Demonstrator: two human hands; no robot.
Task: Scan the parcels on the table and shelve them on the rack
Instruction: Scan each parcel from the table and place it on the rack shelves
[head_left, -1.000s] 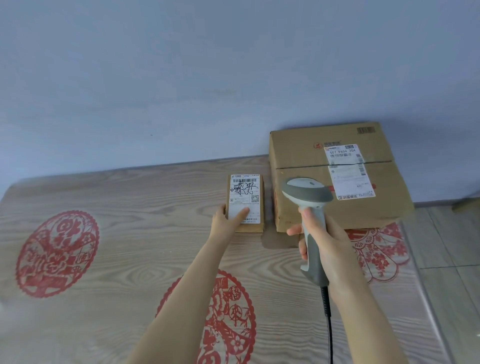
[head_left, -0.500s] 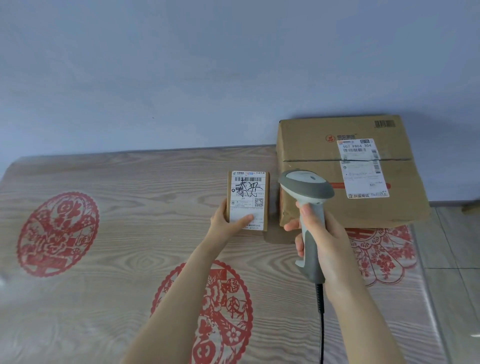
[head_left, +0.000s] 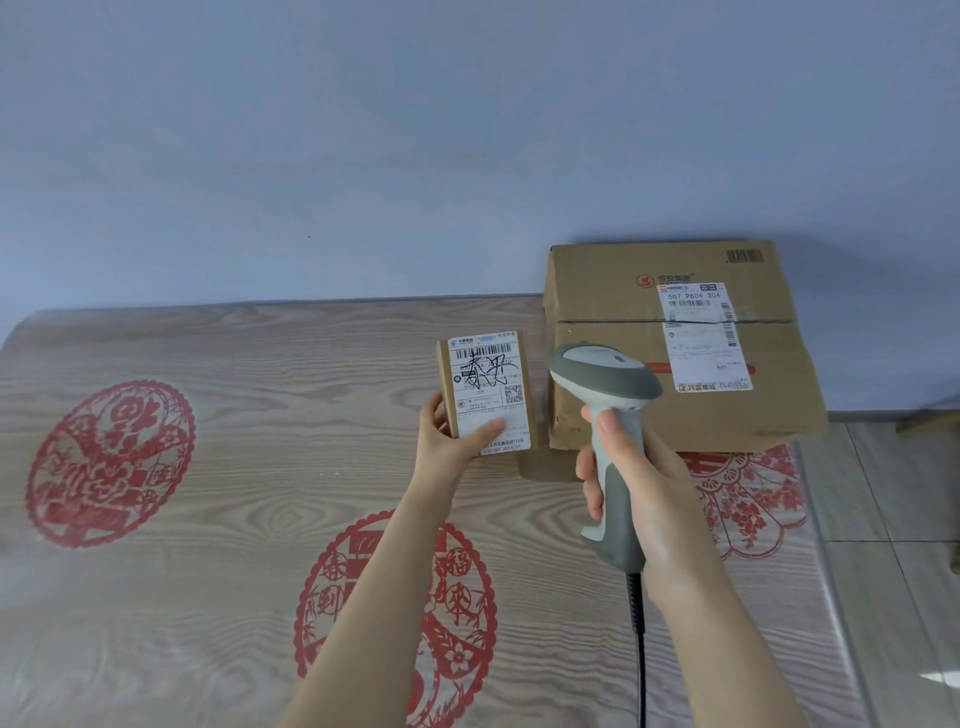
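Left hand (head_left: 447, 434) grips small parcel (head_left: 488, 389) by lower left corner, thumb across label, label facing camera. Right hand (head_left: 636, 483) wrapped round scanner (head_left: 605, 379) handle; scanner head just right of parcel. Large box (head_left: 649, 415) at table (head_left: 234, 467) far right, against wall (head_left: 415, 156). Broad tabletop stretches leftward; right edge near forearm.

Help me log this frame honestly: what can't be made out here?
All in the head view:
- rack: outside the frame.
- small parcel: fine print too small; thumb of left hand covers a label corner.
- scanner: window faces away; right hand covers the handle.
- cable: cut off by the bottom edge.
- large box: fine print too small.
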